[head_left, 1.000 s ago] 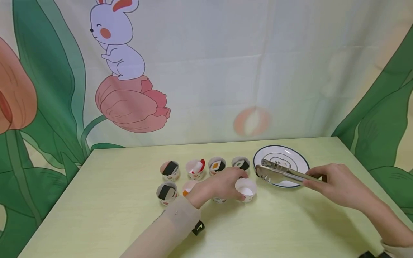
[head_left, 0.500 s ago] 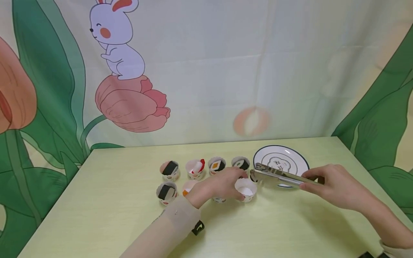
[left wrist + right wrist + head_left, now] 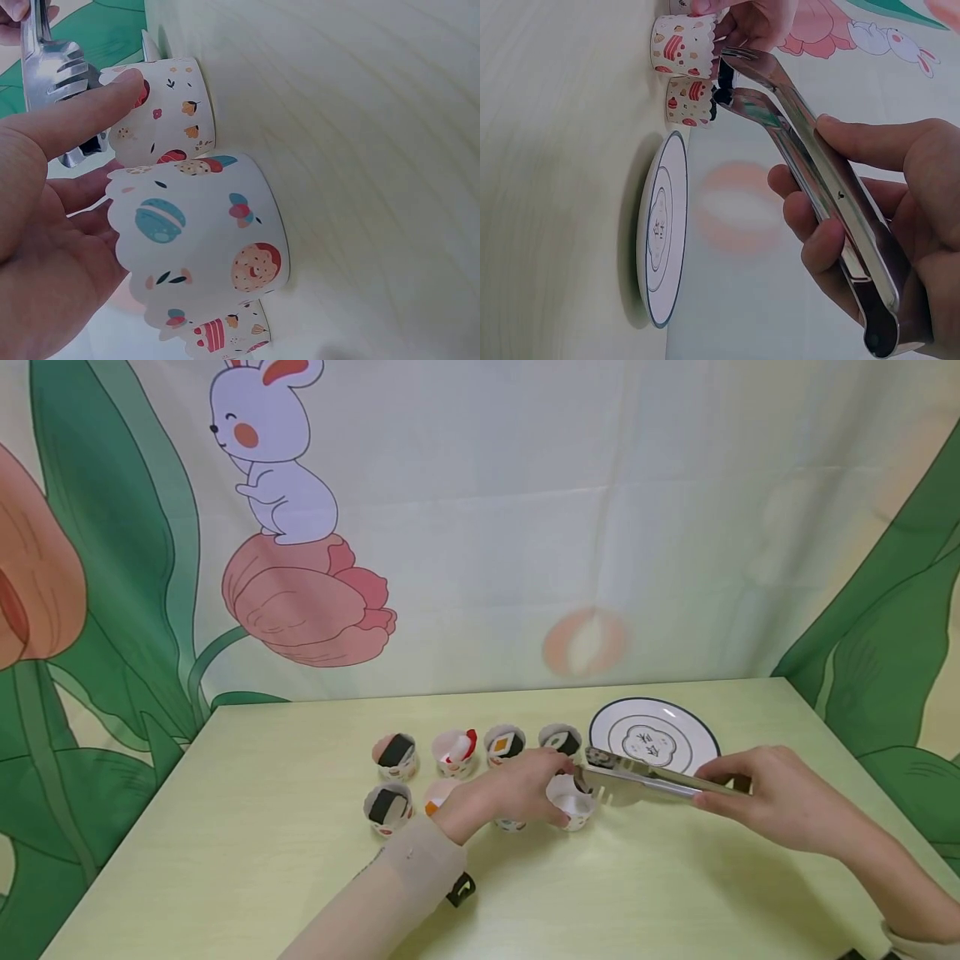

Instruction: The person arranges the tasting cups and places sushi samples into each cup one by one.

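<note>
My left hand (image 3: 517,787) holds the rim of a white paper cup (image 3: 577,814) at the front right of two rows of cups, with a finger along its patterned wall in the left wrist view. Metal tongs (image 3: 810,150) are gripped in my right hand (image 3: 787,793), their tips over that cup. Between the tips is a small dark piece (image 3: 724,79), seen only in part; it looks black like the sushi pieces in other cups. A blue-rimmed white plate (image 3: 690,739) lies below and behind the tongs.
Toy-like sushi pieces fill other cups, among them a black-banded one (image 3: 395,750) and a red-tipped one (image 3: 455,750). Another cup (image 3: 199,232) stands close beside the held one. A printed cloth (image 3: 465,527) hangs behind the table (image 3: 225,827).
The tongs have moved left from over the plate to over the held cup, carrying the dark piece. My left hand has stayed on the cup.
</note>
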### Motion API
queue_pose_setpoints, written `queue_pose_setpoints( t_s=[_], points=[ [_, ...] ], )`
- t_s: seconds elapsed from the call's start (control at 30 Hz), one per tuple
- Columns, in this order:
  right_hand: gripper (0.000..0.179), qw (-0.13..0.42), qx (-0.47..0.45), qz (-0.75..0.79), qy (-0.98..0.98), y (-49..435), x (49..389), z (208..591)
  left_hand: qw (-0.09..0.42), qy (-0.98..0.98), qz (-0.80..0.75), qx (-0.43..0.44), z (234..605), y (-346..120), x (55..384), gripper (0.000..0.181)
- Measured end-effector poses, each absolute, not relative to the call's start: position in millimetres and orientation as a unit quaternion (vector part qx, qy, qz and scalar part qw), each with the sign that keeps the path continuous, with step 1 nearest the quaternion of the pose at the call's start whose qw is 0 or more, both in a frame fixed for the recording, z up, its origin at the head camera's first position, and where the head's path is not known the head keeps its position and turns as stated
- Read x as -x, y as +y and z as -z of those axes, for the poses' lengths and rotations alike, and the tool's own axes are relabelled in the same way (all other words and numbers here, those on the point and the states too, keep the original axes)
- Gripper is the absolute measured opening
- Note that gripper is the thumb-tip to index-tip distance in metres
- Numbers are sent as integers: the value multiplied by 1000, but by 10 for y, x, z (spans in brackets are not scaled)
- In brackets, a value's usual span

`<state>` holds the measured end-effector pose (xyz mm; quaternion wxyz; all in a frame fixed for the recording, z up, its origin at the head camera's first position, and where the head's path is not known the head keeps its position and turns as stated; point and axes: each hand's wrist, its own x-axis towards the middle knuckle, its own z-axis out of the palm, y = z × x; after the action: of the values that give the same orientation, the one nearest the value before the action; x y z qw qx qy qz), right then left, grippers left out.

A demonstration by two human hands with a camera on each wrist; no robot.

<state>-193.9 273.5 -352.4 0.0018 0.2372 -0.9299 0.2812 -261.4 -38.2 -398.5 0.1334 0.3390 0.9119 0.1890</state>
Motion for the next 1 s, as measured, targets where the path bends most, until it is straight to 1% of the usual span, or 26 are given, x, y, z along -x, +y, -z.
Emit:
queue_pose_setpoints(
  t_s=[0.3,0.6,0.7,1.0],
  points=[
    [16,-8,-243,-285,-927,2702,1929,3544,130,910,-196,-341,3996,-389,2617,57],
    [10,18,-265,-274,-924,2691,1912,3577,130,912,-193,-338,3996,-390,2613,62],
    [11,19,-269,-267,-925,2684,1907,3585,129,911,-195,-339,4000,-387,2617,62],
    [13,45,-284,-240,-927,2661,1880,3584,128,911,-196,-338,3997,-384,2624,60]
  ],
)
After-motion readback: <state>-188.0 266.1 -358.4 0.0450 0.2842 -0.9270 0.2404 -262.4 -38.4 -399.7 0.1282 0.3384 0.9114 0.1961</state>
